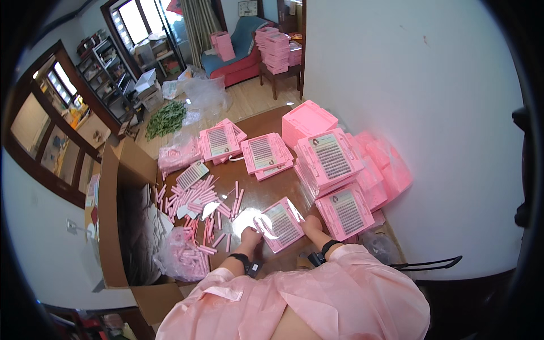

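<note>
Between my hands is a flat pink case of false eyelashes (280, 226), its clear cover shining and rows of dark lash clusters under it. My left hand (250, 236) is closed on its left edge, and my right hand (310, 225) grips its right edge. The case is just above or on the brown table; I cannot tell which. Right beside my right hand, another eyelash case (345, 211) lies face up, with a taller pile of cases (330, 158) behind it. Left of my left hand are scattered thin pink tubes (228, 242).
A big cardboard box (116, 226) stands at the left, near a clear bag of pink tubes (184, 258). Farther back are more eyelash cases (264, 154) and empty-looking pink trays (309, 120). Bagged pink trays (385, 170) lean by the white wall (419, 85).
</note>
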Action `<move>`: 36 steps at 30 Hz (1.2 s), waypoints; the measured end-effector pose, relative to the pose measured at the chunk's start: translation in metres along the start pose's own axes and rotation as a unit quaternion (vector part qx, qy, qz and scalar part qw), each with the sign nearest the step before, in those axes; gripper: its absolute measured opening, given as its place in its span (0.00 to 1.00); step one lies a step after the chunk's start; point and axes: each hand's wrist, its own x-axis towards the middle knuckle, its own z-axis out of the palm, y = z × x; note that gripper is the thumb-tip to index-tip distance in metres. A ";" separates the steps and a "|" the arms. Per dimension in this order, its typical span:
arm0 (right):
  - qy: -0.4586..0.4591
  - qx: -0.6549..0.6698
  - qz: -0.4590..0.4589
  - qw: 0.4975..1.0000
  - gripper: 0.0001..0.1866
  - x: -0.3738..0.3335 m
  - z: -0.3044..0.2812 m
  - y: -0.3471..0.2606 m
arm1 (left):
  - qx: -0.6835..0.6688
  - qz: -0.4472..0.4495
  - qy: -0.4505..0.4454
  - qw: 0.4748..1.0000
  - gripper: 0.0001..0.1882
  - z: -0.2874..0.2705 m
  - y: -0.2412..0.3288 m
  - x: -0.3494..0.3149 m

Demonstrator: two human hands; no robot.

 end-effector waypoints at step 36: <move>0.289 0.266 -0.018 0.919 0.17 -0.016 -0.179 0.193 | -0.279 0.013 -0.343 0.897 0.14 0.134 0.201 -0.085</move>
